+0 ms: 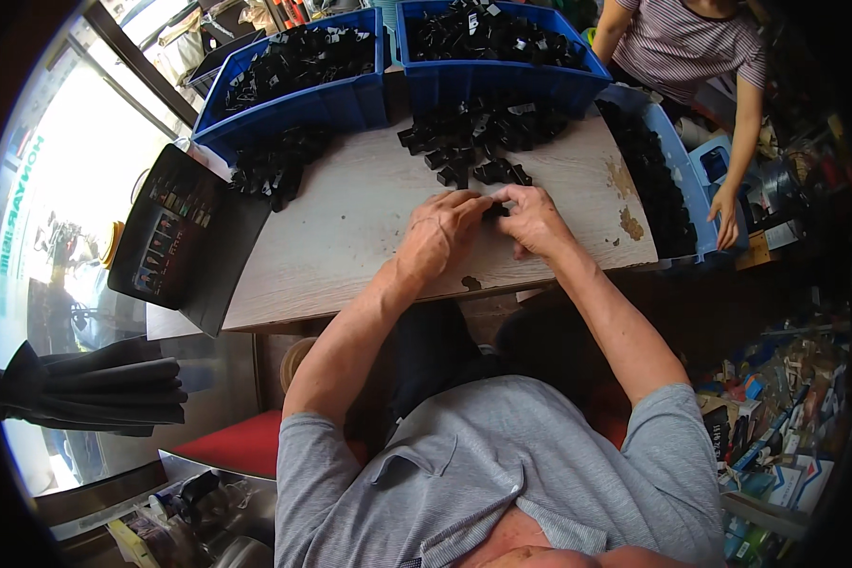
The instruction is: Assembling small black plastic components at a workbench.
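My left hand (442, 225) and my right hand (534, 221) meet over the front part of the white worktable (350, 227). Between their fingertips is a small black plastic part (494, 211), mostly covered by the fingers. Both hands are closed on it. Just beyond them lies a loose heap of similar black parts (483, 133), a few of its pieces close to my fingers. A second heap of black parts (279, 166) rests farther left on the table.
Two blue bins, a left one (322, 109) and a right one (502, 85), full of black parts, stand at the table's back. An open dark case (166, 227) sits left. Beside the right edge are a light-blue bin (677, 170) and another person's hand (724, 216). Clutter fills the lower right.
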Available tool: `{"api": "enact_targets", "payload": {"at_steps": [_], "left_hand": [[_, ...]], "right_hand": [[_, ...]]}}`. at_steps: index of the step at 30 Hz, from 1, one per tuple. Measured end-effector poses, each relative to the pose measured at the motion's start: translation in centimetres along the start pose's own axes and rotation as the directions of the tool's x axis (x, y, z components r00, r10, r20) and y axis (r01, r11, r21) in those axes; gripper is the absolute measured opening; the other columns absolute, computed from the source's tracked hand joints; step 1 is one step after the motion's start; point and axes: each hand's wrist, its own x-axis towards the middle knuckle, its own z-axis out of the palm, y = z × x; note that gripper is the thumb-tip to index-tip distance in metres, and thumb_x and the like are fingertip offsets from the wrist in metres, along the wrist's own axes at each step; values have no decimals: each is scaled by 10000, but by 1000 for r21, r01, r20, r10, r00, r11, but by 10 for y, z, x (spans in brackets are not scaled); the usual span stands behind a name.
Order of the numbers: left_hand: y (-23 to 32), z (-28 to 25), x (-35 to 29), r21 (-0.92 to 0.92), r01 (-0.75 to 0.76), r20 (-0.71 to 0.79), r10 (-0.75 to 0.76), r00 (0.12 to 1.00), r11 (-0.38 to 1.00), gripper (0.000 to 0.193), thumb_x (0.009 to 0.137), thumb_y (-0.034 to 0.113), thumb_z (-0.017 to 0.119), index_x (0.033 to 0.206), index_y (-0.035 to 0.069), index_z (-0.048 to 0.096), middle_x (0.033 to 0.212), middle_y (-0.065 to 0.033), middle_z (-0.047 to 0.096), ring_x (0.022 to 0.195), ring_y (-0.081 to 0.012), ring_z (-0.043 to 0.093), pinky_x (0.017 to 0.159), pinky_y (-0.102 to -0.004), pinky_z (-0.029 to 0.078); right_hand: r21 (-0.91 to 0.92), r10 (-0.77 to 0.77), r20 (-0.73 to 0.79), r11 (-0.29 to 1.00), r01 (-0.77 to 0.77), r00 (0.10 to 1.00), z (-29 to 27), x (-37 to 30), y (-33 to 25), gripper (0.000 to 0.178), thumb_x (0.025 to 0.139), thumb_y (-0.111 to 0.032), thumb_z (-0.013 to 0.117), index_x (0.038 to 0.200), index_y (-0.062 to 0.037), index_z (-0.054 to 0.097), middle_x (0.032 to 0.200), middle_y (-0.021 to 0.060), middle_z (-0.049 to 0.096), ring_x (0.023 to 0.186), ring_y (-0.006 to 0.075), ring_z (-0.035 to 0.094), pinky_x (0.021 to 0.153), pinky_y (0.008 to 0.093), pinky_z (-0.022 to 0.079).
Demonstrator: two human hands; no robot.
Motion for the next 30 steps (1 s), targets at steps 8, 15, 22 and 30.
{"api": "enact_targets", "payload": {"at_steps": [8,15,22,30], "left_hand": [[0,2,10,-8,-93,79,93,992,996,403,829,9,674,1228,56,705,1183,-148,702,1020,-344,702,874,-405,584],[15,-6,-3,153,-95,131,75,988,984,529,848,71,631,1375,44,607,1346,-142,640,1230,-335,621,1052,-422,492],[18,-4,-8,190,-64,95,46,994,980,488,876,89,601,1362,43,611,1358,-135,638,1234,-332,619,1062,-428,482],[17,-3,-14,192,-32,97,14,995,981,456,910,88,586,1365,77,610,1346,-133,643,1279,-343,580,1094,-453,449]], "right_hand": [[40,24,-20,999,-23,1000,-1,2,1,334,797,22,647,1130,46,668,590,75,619,407,154,574,376,316,445],[32,-17,-17,999,18,1000,-1,0,0,359,776,50,592,1123,26,685,576,2,541,391,118,505,363,296,436],[32,-62,4,998,62,998,1,1,3,357,785,38,629,1139,49,679,587,53,592,409,127,540,384,299,433],[46,-19,-16,999,20,1000,5,0,2,342,798,9,674,1136,56,667,575,33,569,401,131,525,379,297,430]]}}
